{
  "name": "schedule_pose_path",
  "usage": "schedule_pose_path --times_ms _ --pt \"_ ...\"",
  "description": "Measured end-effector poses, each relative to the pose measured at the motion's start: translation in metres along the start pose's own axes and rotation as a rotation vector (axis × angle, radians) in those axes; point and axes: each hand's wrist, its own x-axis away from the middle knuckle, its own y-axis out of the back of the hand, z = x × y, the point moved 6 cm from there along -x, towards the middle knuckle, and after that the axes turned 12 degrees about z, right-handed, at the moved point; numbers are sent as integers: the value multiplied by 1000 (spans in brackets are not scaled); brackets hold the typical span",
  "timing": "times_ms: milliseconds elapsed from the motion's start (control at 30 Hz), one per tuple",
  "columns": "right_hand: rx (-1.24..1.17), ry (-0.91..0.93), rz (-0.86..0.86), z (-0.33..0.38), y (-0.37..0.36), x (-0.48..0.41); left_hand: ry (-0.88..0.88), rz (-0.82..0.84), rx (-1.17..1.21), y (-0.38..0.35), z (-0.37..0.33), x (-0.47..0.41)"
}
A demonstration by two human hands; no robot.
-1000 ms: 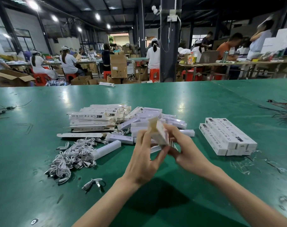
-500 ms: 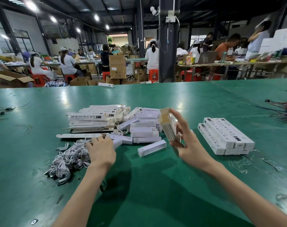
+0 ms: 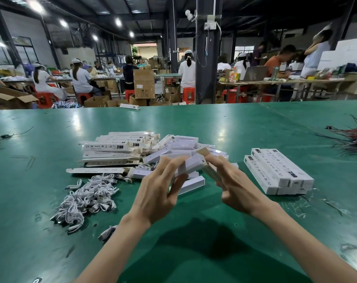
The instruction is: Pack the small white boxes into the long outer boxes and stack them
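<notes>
My left hand [image 3: 160,193] grips a small white box [image 3: 192,164] above the green table. Its far end meets the open, brown-flapped end of a long outer box [image 3: 208,168], which my right hand [image 3: 237,188] holds tilted. Behind the hands lies a heap of small white boxes [image 3: 181,147], with a pile of flat outer boxes [image 3: 114,149] to its left. One loose white box [image 3: 192,184] lies just under the hands. A stack of packed outer boxes [image 3: 277,172] sits to the right.
A tangle of white cables [image 3: 88,199] lies at the left on the green table [image 3: 194,242]. Dark and red wires [image 3: 353,137] spread at the far right edge. Beyond the table are a steel pillar, cardboard cartons and several seated workers.
My left hand came back from the heap at the left with a small white box and brought it up to the outer box. My right hand lowered and tilted that outer box toward it.
</notes>
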Motion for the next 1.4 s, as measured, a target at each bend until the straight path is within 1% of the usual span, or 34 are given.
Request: schedule_pose_path --times_ms 100,467,700,833,933,1033,1100,1333,1400 --pt "56 -8 -28 1 1 0 25 27 -39 -2 0 0" --pt "129 54 -60 2 5 0 113 13 -179 10 6 0" --pt "158 68 -46 1 2 1 56 36 -322 16 3 -2" --pt "212 53 22 2 -3 -3 5 22 -381 16 -4 -4" --pt "244 75 27 5 -7 -3 -8 -2 -347 14 -7 -4" --pt "255 52 5 4 -5 -1 49 -101 -151 17 -2 -1" --pt "262 54 -3 4 -3 0 53 -158 -57 19 -1 0" --pt "262 103 -14 12 -5 -2 -30 -214 -60 16 -8 -1" --pt "242 118 -33 12 -6 -1 -49 -206 -46 11 -11 -2"
